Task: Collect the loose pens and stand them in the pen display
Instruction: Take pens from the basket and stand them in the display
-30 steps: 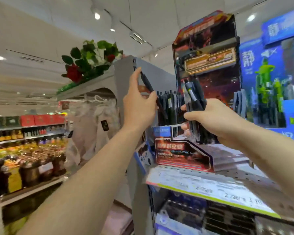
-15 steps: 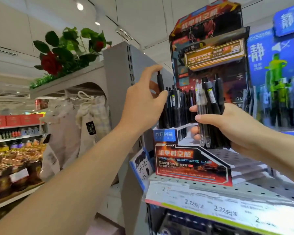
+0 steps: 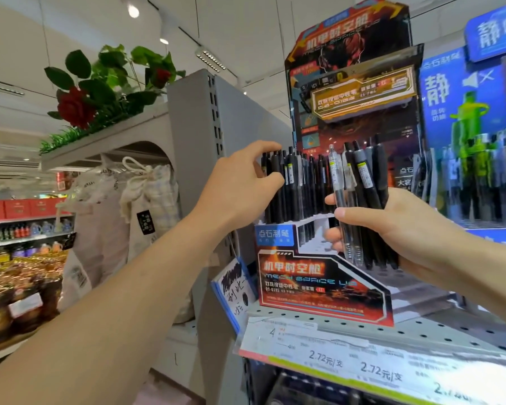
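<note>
Head view: the pen display (image 3: 319, 283), a printed cardboard stand with a tall backing card, sits on a perforated grey shelf (image 3: 438, 331) whose front edge carries a strip of price labels (image 3: 362, 366). A row of dark pens (image 3: 301, 185) stands upright in the upper left tier of the display. The left hand (image 3: 240, 188) is raised to the left end of this row; its thumb and forefinger are curled and pinch the upper part of the end pen (image 3: 268, 176), which stands upright in the tier. The right hand (image 3: 392, 229) is held in front of the display's right side, just beside the row. Its fingers and thumb are wrapped around a bundle of loose pens (image 3: 360, 206), held upright with the clicker ends up; the bundle consists of one or two clear-barrelled pens at the left and several black ones behind. The bundle's lower tips hang above the display's stepped lower tier, not touching it. To the right stands a blue display (image 3: 473, 118) with further pens. Left of the grey shelving upright (image 3: 193, 135), cloth drawstring bags (image 3: 146, 200) hang under a ledge topped with artificial roses (image 3: 76, 108).
</note>
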